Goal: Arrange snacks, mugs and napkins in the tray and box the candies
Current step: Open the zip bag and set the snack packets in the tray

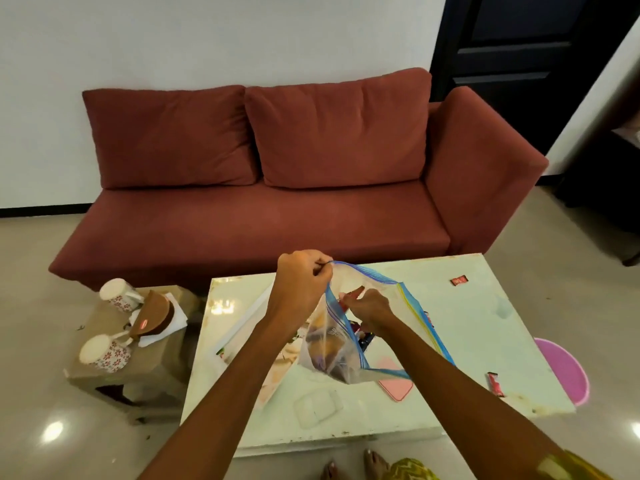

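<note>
A clear zip bag (332, 351) with a blue seal hangs over the white table (485, 341), filled with wrapped snacks. My left hand (301, 285) pinches the bag's top rim and holds it up. My right hand (369, 311) reaches into the bag's open mouth, fingers closed around a red-wrapped candy (355, 293). Two loose red candies lie on the table, one at the far right (459, 280), one near the right edge (496, 384). A clear lidded box (317, 407) and a pink lid (396, 388) lie under the bag. Two floral mugs (117, 294) (104, 353) and white napkins (173, 320) sit on a side stool.
A tray (249, 327) lies on the table's left part, partly under my left forearm. A brown pouch (154, 315) rests between the mugs on the low stool (131, 372). A pink round stool (564, 372) stands right of the table. A red sofa (277, 209) lies behind.
</note>
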